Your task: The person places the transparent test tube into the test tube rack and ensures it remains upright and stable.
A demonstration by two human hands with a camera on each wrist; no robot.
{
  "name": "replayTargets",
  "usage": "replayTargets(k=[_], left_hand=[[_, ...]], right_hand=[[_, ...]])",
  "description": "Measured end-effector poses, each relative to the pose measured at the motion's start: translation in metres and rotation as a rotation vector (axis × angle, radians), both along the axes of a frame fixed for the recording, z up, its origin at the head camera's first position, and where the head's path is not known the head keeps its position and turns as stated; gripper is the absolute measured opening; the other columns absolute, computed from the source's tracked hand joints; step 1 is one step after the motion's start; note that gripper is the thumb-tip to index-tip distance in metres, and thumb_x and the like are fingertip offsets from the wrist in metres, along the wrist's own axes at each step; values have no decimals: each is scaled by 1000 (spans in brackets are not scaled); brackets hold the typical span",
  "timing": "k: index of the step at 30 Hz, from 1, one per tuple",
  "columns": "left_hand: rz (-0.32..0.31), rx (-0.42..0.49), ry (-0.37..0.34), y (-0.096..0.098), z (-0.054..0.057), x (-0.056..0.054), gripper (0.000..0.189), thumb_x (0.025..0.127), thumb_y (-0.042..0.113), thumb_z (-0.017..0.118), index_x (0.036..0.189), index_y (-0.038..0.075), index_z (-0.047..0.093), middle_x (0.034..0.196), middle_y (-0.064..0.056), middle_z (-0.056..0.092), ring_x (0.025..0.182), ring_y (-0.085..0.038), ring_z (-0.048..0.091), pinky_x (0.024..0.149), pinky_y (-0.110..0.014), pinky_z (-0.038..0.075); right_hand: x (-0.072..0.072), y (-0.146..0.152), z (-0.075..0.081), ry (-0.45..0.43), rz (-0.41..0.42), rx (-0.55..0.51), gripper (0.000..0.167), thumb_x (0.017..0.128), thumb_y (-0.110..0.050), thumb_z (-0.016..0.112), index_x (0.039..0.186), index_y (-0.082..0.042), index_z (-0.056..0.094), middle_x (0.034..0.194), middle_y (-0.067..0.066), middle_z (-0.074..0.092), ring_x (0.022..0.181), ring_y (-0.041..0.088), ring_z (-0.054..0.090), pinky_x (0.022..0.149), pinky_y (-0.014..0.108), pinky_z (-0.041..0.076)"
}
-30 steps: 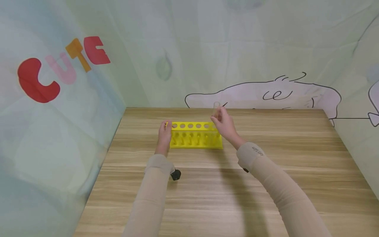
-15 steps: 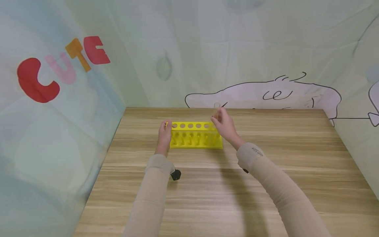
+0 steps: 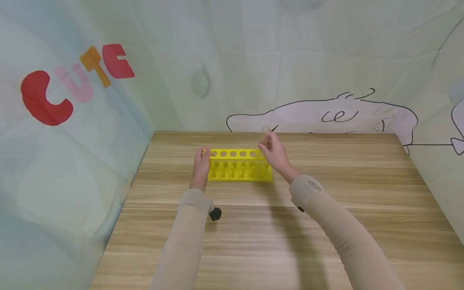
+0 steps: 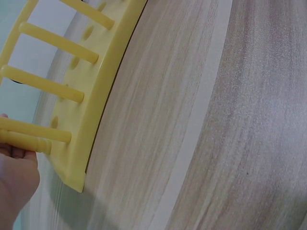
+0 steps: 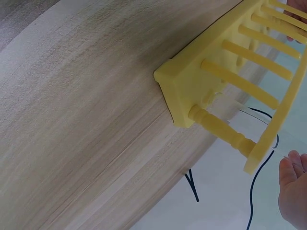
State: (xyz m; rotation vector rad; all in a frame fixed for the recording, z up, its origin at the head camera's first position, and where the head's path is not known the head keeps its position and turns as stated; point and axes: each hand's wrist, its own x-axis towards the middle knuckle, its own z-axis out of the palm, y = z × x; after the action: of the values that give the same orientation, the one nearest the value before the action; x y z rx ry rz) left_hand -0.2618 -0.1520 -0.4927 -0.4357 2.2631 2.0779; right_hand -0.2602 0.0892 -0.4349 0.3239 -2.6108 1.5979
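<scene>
A yellow test tube rack [image 3: 233, 178] stands upright on the table, with a row of round holes in its top bar and a row of pegs below. My left hand [image 3: 201, 164] grips its left end; in the left wrist view the fingers curl round the end post [image 4: 29, 142]. At the right end, my right hand [image 3: 276, 152] pinches a clear test tube [image 3: 265, 129] between thumb and fingers, its open rim showing above them. In the right wrist view the tube [image 5: 230, 101] passes through the top bar and its lower end reaches the rack's base.
The wood-grain table [image 3: 246, 249] stretches in front of the rack and to both sides. A printed cloth [image 3: 232, 72] hangs behind its back edge, and another part of it on the left. A small black device [image 3: 215, 214] sits at the left cuff.
The test tube in my right hand has sunk very slightly, its rim a little lower. My left hand and the rack stay in place.
</scene>
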Motion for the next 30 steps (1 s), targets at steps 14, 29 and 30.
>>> replayTargets(k=[14, 29, 30], left_hand=[[-17, -1, -25, 5, 22, 11, 27, 95, 35, 32, 109, 13, 40, 114, -8, 45, 120, -23, 32, 105, -42, 22], [-21, -19, -17, 4, 21, 12, 32, 94, 40, 32, 112, 15, 40, 114, -8, 47, 119, -22, 34, 104, -42, 23], [-20, -20, -15, 4, 18, 10, 31, 94, 40, 32, 112, 15, 40, 114, -8, 48, 119, -22, 34, 104, -42, 23]], right_hand=[[0, 0, -3, -46, -19, 28, 18, 88, -10, 51, 95, -10, 34, 101, 10, 56, 104, 22, 54, 86, 35, 46], [1, 0, -4, -67, -16, 14, 19, 89, -9, 50, 96, -8, 33, 103, 11, 54, 109, 23, 53, 88, 35, 45], [1, 0, -4, -69, -17, 15, 19, 89, -9, 50, 96, -8, 33, 102, 11, 54, 109, 23, 53, 88, 35, 45]])
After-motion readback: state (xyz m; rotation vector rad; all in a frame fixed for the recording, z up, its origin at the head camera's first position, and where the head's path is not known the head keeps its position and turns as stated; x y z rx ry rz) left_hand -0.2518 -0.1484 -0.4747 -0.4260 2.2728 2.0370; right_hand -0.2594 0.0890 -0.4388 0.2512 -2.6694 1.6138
